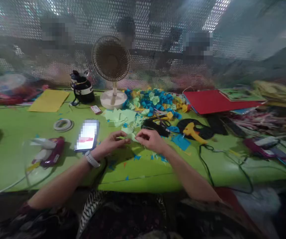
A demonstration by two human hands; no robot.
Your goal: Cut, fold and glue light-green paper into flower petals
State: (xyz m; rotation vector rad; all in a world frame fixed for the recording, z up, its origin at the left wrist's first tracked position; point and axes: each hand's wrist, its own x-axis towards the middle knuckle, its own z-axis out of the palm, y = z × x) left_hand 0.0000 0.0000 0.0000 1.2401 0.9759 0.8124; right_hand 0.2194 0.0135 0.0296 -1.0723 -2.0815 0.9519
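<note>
A small piece of light green paper (131, 133) is pinched between the fingertips of both hands above the green table. My left hand (114, 141), with a white watch (92, 159) on its wrist, grips the paper's left side. On the other side my right hand (149, 139) closes thumb and forefinger on it. Just beyond the hands lie light green paper pieces (120, 117) and a black case-like object (155, 127). Behind these is a heap of blue, yellow and green folded paper pieces (154, 99).
A fan (113, 99), dark jug (83, 91) and yellow sheet (48, 100) stand or lie at the back. Left are a phone (86, 136), tape roll (63, 125) and power strip (54, 152). Right are a yellow glue gun (192, 131), its cable (242, 172) and red sheets (222, 101).
</note>
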